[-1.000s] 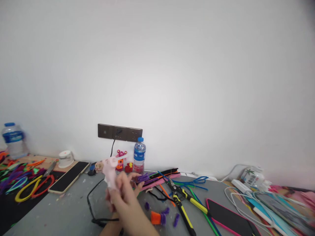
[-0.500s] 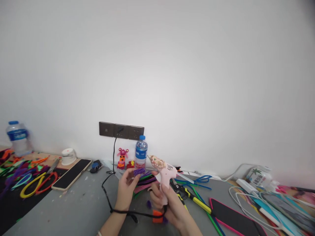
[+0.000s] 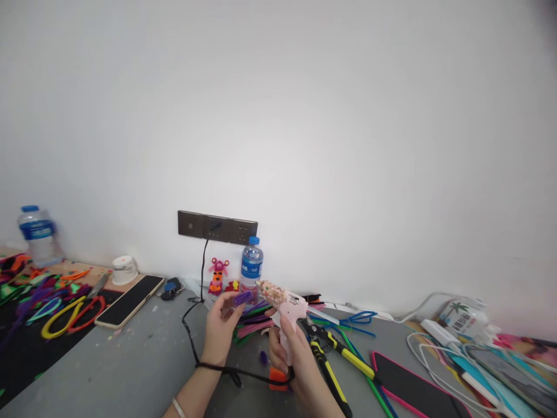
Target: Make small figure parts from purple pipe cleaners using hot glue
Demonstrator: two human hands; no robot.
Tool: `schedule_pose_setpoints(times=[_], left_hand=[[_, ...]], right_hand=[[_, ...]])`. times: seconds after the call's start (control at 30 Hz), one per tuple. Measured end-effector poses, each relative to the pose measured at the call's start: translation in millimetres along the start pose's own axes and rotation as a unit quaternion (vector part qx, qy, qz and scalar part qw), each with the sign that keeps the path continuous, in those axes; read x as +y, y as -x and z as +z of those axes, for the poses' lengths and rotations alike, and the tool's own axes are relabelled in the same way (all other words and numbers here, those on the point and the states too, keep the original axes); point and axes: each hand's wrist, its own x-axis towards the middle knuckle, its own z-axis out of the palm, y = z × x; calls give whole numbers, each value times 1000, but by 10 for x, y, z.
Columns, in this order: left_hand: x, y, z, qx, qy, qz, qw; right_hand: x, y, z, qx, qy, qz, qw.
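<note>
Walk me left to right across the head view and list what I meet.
Water bottle at far left, white tub, small blue-black item, pink-and-orange figure, purple piece in the left hand, glue gun in the right hand, yellow-handled pliers, pink-edged phone, palm-printed white package.

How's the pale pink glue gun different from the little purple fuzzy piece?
The pale pink glue gun is bigger than the little purple fuzzy piece. The gun's front is speckled; the piece is all purple. The gun has a black cord; the piece has none. Both are held: the gun in the right hand, the piece in the left hand.
</note>
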Motion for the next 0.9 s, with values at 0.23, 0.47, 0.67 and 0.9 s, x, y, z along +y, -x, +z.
schedule_pose_setpoints(times=[0.23, 0.47, 0.67, 0.9], left_hand=[[-12, 0, -28, -5, 13, -8, 1000], [-6, 5, -36, -1, 23, -8, 1000], [-2, 7, -36, -5, 16, -14, 1000], [0, 14, -30, -4, 11, -10, 1000]], right_hand=[[94, -5, 17, -13, 66, 28, 997], [139, 17, 12, -1, 94, 67, 993], [113, 48, 14, -3, 99, 76, 992], [87, 32, 22, 0, 101, 79, 992]])
